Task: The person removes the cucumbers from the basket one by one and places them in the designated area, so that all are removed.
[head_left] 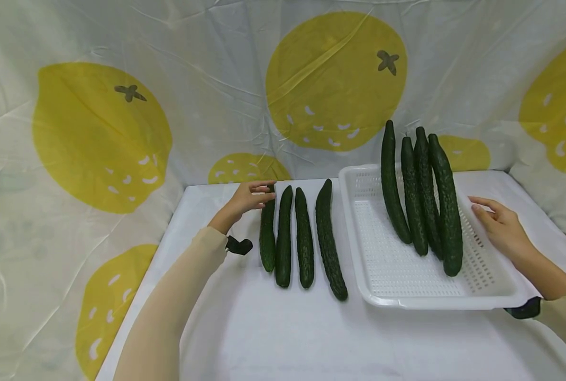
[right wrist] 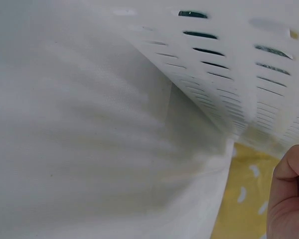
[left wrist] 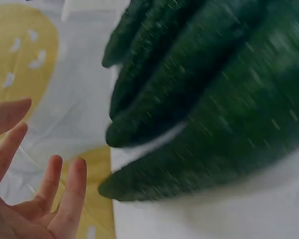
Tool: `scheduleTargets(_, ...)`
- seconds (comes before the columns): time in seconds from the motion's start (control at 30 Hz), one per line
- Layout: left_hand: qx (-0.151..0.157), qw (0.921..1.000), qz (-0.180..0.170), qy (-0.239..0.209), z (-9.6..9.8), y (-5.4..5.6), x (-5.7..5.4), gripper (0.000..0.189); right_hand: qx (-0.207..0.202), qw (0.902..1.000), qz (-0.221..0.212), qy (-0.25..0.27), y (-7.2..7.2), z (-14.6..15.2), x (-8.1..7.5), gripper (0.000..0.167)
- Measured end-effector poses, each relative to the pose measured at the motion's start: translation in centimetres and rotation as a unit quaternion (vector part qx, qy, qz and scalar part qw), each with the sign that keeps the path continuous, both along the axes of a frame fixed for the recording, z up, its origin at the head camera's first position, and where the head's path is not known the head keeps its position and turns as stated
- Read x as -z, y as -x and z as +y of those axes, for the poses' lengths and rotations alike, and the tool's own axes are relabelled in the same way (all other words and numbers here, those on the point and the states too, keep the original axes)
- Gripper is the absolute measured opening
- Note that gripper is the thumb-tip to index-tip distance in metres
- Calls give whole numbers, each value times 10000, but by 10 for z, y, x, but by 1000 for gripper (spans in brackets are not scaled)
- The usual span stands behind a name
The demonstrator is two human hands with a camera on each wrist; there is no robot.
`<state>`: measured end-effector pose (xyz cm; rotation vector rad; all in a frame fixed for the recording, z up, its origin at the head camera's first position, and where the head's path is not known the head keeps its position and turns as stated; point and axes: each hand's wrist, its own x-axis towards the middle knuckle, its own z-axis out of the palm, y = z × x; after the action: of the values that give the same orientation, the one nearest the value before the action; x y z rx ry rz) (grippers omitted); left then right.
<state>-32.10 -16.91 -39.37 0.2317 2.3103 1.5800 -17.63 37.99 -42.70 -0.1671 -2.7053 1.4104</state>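
Observation:
My left hand (head_left: 247, 198) hovers at the far end of the leftmost cucumber (head_left: 267, 238), its fingers extended over that end in the head view. In the left wrist view its fingers (left wrist: 72, 194) are spread, with nothing between them, beside the tips of several dark green cucumbers (left wrist: 154, 181). These lie side by side on the white cloth. To their right is a white perforated plastic basket (head_left: 430, 303), with several more cucumbers (head_left: 449, 222) leaning over its far rim. My right hand (head_left: 502, 227) grips the basket's right rim, fingers curled in the right wrist view.
A white cloth (head_left: 283, 338) covers the table. Behind it hangs a pale curtain (head_left: 216, 106) with yellow fruit prints, which also runs along the left side. Slots in the basket's side wall (right wrist: 224, 64) show green behind them.

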Motion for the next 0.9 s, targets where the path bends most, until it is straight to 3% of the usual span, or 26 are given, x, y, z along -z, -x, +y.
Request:
scheduleTargets(0.4,120,9934,102,-1139,60,-4,-36,52,61,9998,-35,-186,1,-3,0,59)
scheduleTargets(0.57,279,9901,62,-1375,85,-6,-45,53,71,9996,4,-275,1,-2,1,57)
scheduleTargets(0.9,356,9806,-468,-1870,137,-3,-55,54,101,9997,32,-226,0,-1,2,58)
